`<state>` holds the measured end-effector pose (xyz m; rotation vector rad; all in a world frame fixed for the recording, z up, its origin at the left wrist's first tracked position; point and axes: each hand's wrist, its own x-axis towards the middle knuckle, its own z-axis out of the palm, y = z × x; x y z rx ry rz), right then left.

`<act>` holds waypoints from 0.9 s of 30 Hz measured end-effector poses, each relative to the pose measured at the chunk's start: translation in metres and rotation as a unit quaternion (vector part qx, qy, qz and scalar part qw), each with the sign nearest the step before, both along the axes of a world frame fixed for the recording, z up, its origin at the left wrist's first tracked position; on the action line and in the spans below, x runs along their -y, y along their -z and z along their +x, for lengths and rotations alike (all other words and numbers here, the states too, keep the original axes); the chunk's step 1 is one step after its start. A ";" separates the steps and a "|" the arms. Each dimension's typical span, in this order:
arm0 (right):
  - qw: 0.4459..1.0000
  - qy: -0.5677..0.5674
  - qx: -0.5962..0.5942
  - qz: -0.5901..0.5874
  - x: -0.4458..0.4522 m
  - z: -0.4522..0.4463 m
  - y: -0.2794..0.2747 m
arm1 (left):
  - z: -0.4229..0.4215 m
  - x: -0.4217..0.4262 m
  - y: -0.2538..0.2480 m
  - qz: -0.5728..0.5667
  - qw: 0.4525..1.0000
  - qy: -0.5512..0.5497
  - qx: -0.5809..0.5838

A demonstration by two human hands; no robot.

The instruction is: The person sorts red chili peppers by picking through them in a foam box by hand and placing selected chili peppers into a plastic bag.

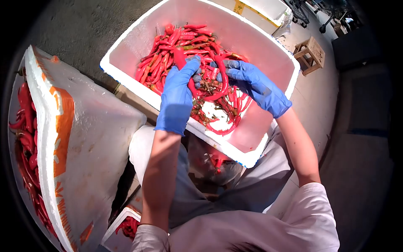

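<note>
Both hands wear blue gloves and are over a white foam box [268, 46] of red chili peppers [161, 63]. My left hand [178, 92] is closed around red peppers, one of which stands up above its fingers. My right hand [252, 84], fingers bent together, pinches a long curved red pepper [224, 82] near its upper end. Green stems and loose peppers lie below the hands, where part of the white box floor shows.
At the left stands a tall foam box [92, 122] with orange tape, holding red peppers [27, 138]. A smaller box of peppers [128, 227] is at the lower left. Between the legs is a clear plastic bag [214, 168]. A wooden stool [310, 54] stands at the upper right.
</note>
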<state>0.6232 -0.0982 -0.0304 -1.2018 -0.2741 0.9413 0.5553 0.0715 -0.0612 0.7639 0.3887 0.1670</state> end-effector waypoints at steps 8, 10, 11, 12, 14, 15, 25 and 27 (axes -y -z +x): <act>0.998 0.066 0.001 -0.012 -0.007 -0.022 -0.024 | 0.000 0.006 -0.002 0.047 0.993 0.102 0.025; 0.997 0.068 0.015 -0.010 -0.007 -0.021 -0.022 | -0.001 0.006 -0.004 0.045 0.993 0.102 0.027; 0.996 0.073 0.047 -0.027 -0.007 -0.020 -0.018 | -0.001 0.007 -0.005 0.043 0.994 0.101 0.029; 0.993 0.077 0.079 -0.043 -0.007 -0.019 -0.016 | -0.001 0.007 -0.004 0.042 0.993 0.102 0.029; 0.993 0.083 0.073 -0.041 -0.007 -0.019 -0.015 | 0.001 0.007 -0.003 0.045 0.992 0.115 0.024; 0.993 0.087 0.069 -0.038 -0.006 -0.019 -0.015 | 0.000 0.008 -0.004 0.045 0.992 0.115 0.023; 0.991 0.096 0.080 -0.040 -0.007 -0.024 -0.017 | 0.002 0.006 -0.002 0.012 0.998 0.061 0.024; 0.988 0.110 0.090 -0.056 0.001 -0.027 -0.016 | 0.000 0.006 -0.004 0.067 0.996 0.047 -0.037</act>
